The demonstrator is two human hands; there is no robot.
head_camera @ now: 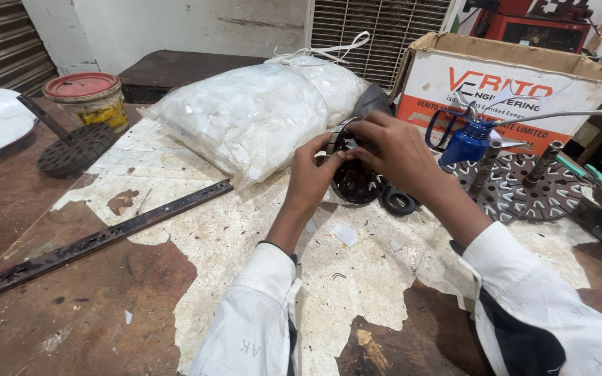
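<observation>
Head view, left hand (313,170), right hand (393,150) gripping slotted metal core (354,179)

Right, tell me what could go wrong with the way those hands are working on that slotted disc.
Both hands, left hand and right hand, hold the dark slotted disc tilted on edge; it could slip and roll. The loose black ring lies right beside it and might get knocked away. The blue oil can stands close to the right forearm, its long spout reaching out, so an elbow move could tip it.
</observation>
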